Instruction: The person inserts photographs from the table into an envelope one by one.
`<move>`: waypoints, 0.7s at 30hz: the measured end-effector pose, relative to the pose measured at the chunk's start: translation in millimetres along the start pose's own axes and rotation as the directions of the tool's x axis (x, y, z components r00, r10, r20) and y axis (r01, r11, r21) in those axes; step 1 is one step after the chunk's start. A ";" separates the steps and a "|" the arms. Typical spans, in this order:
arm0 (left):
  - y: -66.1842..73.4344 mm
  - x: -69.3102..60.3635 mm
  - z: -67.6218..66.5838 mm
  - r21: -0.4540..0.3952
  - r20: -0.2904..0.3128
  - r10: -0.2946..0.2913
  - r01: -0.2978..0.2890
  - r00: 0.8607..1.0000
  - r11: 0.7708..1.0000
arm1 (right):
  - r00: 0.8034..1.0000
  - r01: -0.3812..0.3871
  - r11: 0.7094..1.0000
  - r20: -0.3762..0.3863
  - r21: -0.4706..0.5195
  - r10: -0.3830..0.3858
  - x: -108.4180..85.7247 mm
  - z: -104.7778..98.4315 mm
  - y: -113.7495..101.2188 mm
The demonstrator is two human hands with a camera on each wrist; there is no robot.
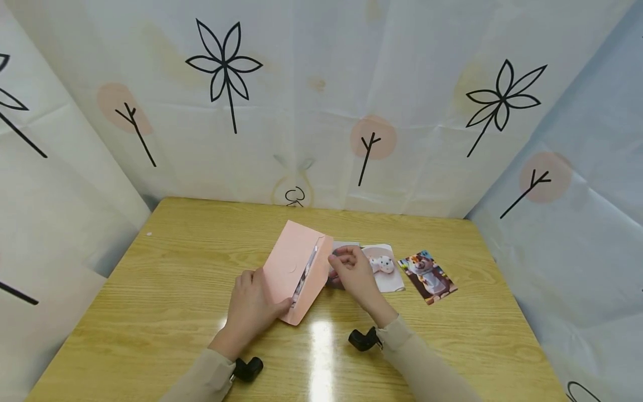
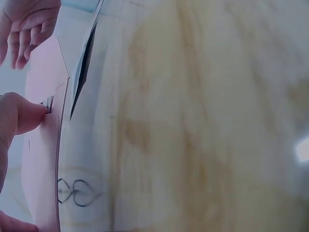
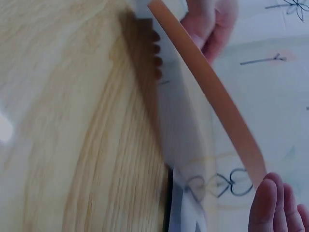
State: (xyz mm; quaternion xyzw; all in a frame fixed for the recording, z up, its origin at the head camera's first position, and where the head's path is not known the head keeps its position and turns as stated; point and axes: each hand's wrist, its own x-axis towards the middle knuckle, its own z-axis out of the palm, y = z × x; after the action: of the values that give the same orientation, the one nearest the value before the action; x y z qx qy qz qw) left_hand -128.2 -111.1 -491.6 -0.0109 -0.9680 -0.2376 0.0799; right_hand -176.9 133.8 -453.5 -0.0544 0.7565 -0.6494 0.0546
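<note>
While the left hand (image 1: 251, 301) is clamping the pink envelope (image 1: 285, 251) above the worktop (image 1: 176, 279), in head view its long flap (image 1: 315, 282) side is facing the right hand (image 1: 358, 277). In right wrist view, these nearer fingers (image 3: 264, 208) are lying loosely extended at its edge.

Straight ahead of you, at 12 o'clock, hangs a pale, creased wall sheet (image 1: 311, 56), printed with a black line-drawn flower (image 1: 224, 63) at 11 and another flower (image 1: 503, 99) at 1. Between 12 and 1 you see a peach disc (image 1: 384, 131) with a dark twig. Similar pale sheeting flanks you: a left panel (image 1: 45, 223) at 10, a right panel (image 1: 593, 251) at 2, tinged bluish. Your yellowish, wood-grained table (image 1: 166, 268) spreads below, with a bright streak of reflected light (image 1: 321, 357) toward 6 o'clock.
</note>
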 end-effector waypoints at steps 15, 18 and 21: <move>-2.7 -2.1 -2.6 0.006 0.004 0.015 -0.015 1.000 1.000 | 0.995 -0.037 0.952 -0.097 -0.304 0.007 -5.0 -73.4 27.5; -3.1 -2.0 -2.9 0.007 0.004 0.013 -0.013 1.000 1.000 | 0.991 -0.057 0.908 -0.132 -0.416 0.001 -5.4 -90.9 28.8; -3.7 -1.5 -2.5 0.008 0.005 0.013 -0.013 1.000 1.000 | 0.987 -0.084 0.874 -0.161 -0.479 0.007 -6.3 -109.3 30.4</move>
State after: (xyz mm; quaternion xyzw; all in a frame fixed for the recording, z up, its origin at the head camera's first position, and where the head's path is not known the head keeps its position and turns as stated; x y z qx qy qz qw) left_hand -126.6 -115.5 -491.3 -0.0173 -0.9691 -0.2330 0.0791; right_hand -187.8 246.1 -467.0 0.0018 0.8978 -0.4403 -0.0041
